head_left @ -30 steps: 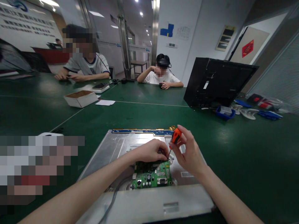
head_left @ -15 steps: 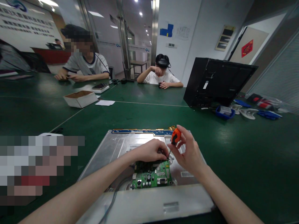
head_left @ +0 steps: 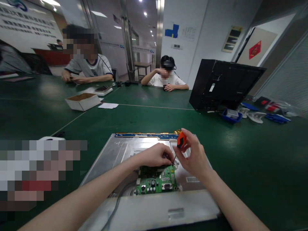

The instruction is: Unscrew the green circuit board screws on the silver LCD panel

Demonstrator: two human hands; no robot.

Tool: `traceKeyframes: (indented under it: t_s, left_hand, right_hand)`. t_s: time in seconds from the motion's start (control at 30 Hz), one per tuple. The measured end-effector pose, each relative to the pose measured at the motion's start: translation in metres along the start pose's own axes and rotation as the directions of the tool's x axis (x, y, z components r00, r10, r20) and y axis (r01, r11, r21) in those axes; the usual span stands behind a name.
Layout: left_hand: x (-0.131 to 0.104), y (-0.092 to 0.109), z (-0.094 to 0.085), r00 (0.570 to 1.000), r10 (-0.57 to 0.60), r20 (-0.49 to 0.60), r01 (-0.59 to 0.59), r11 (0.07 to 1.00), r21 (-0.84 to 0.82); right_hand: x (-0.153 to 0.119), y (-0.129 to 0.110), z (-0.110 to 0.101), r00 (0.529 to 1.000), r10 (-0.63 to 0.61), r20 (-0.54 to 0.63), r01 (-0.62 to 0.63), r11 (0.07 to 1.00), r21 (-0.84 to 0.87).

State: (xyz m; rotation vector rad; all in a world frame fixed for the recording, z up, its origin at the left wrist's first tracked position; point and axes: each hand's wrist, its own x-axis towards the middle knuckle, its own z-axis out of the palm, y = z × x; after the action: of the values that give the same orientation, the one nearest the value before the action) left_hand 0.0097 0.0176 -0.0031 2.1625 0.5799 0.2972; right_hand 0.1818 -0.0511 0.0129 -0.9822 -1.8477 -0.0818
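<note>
A green circuit board (head_left: 157, 181) lies on the silvery metal back of a display panel (head_left: 125, 144). In my right hand (head_left: 193, 157) is an orange and black screwdriver (head_left: 182, 140), gripped by its handle and tilted. Its thin shaft points down to the far right corner of the board. My left hand (head_left: 160, 155) rests over the far edge of the board with fingers curled and pressed close to the screwdriver's tip. Whatever those fingertips pinch is hidden. A grey cable (head_left: 117, 202) runs from beside the board toward me.
A black monitor casing (head_left: 223, 85) stands at the right, near a blue tray (head_left: 231, 116) and blue packets (head_left: 278, 118). An open white box (head_left: 83, 102) and a paper (head_left: 108, 106) lie left of centre. Two people sit across the green table (head_left: 154, 115).
The screwdriver handle has turned slightly in my right hand, with its tip at the same corner. My left hand stays put. The person at the far left has shifted their hands a little.
</note>
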Motion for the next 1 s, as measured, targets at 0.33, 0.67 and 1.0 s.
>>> traceKeyframes:
  t_s: [0.33,0.67,1.0]
  left_hand:
    - [-0.0007,-0.0004,-0.0002,1.0,0.009,0.005,-0.009,1.0,0.007]
    - [-0.0011,0.0032,-0.0001,1.0,-0.009,-0.009,0.009,1.0,0.027]
    - [-0.0006,0.0026,0.0,1.0,-0.014,-0.001,0.014,1.0,0.026]
  right_hand:
    - [-0.0033,-0.0037,-0.0019,0.997,0.04,0.063,-0.044,0.997,0.056]
    - [-0.0028,-0.0034,-0.0034,0.999,0.034,0.014,-0.034,0.999,0.012]
    - [-0.001,-0.0056,-0.006,1.0,0.011,0.026,-0.013,0.996,0.083]
